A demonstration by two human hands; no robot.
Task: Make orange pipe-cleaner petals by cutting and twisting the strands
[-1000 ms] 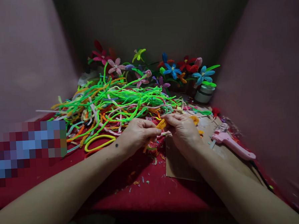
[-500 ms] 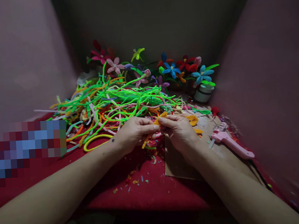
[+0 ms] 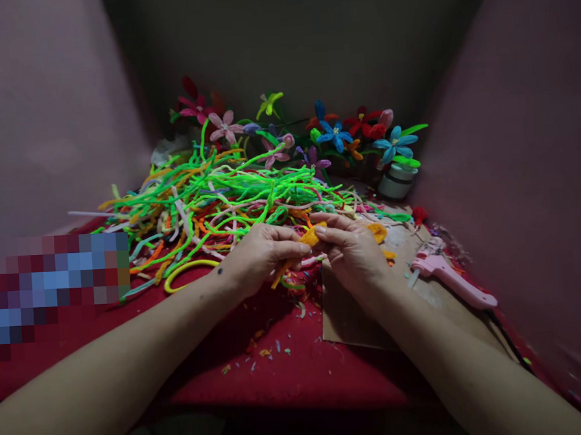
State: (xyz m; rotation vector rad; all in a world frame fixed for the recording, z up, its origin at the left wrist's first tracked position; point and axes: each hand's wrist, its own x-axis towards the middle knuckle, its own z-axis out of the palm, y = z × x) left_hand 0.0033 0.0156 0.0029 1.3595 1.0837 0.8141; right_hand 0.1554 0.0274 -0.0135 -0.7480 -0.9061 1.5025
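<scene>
My left hand (image 3: 268, 256) pinches an orange pipe cleaner petal (image 3: 313, 234), whose loose end hangs below the fingers. From the other side my right hand (image 3: 351, 252) grips the same piece between thumb and forefinger, so both hands meet over the table's middle. Fingers cover part of the piece. More orange petals (image 3: 377, 231) lie just beyond my right hand on the brown cardboard (image 3: 347, 318). Behind my hands spreads a heap of pipe cleaners (image 3: 250, 187), mostly bright green, mixed with orange, pink and white ones.
A pink hot glue gun (image 3: 454, 277) rests on the cardboard at the right. Finished pipe cleaner flowers (image 3: 335, 136) stand at the back, beside a small jar (image 3: 396, 179). Colourful fuzz scraps (image 3: 264, 352) dot the red tablecloth (image 3: 299, 389). A blurred-out patch covers the far left.
My right hand's fingers have opened out a little and shifted along the orange petal. My left hand keeps its pinch, almost unmoved. The view has shifted very slightly.
</scene>
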